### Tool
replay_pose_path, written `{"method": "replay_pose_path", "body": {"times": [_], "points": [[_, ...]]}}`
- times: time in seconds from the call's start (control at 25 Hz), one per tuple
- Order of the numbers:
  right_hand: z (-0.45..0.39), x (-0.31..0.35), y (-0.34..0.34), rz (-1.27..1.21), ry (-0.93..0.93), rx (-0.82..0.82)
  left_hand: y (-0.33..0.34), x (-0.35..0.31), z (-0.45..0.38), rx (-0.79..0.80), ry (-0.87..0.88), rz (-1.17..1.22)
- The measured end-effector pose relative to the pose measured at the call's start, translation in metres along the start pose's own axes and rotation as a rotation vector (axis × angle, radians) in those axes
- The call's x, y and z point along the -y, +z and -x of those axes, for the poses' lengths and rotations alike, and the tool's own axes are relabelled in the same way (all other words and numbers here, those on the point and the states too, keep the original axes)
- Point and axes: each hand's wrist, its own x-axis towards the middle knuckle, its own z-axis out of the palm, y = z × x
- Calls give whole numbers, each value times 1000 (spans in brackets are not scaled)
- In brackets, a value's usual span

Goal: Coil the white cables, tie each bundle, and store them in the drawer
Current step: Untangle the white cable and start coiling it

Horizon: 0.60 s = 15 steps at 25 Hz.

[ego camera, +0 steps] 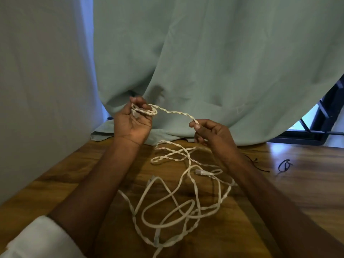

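Note:
My left hand [133,121] is raised above the far side of the wooden table [307,192] and holds a small coil of twisted white cable [144,110] in its curled fingers. A strand of that cable [175,113] runs right to my right hand [209,132], which pinches it between thumb and forefinger. Below both hands, loose white cables [178,202] lie tangled on the table, with a white connector [202,172] among them. No drawer is in view.
A pale green curtain [204,62] hangs behind the table and drapes onto its far edge. A black tie [284,164] and a thin black string [257,163] lie on the table to the right. A dark window frame [323,118] shows at far right.

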Motion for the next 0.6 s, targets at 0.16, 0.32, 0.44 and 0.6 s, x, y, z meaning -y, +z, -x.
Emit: {"method": "replay_pose_path", "body": {"times": [0.16,0.32,0.44,0.6], "points": [[6,-11,18,487,-335,111,10,-4,3,-21,188,-275],[8,-4,31,662,-547,218,23,27,11,33,225,-1007],[9,2,33,653,-598,112,3,40,17,172,372,-1616],[11,8,32,522,-524,-21,-6,42,23,315,156,-1827]]}}
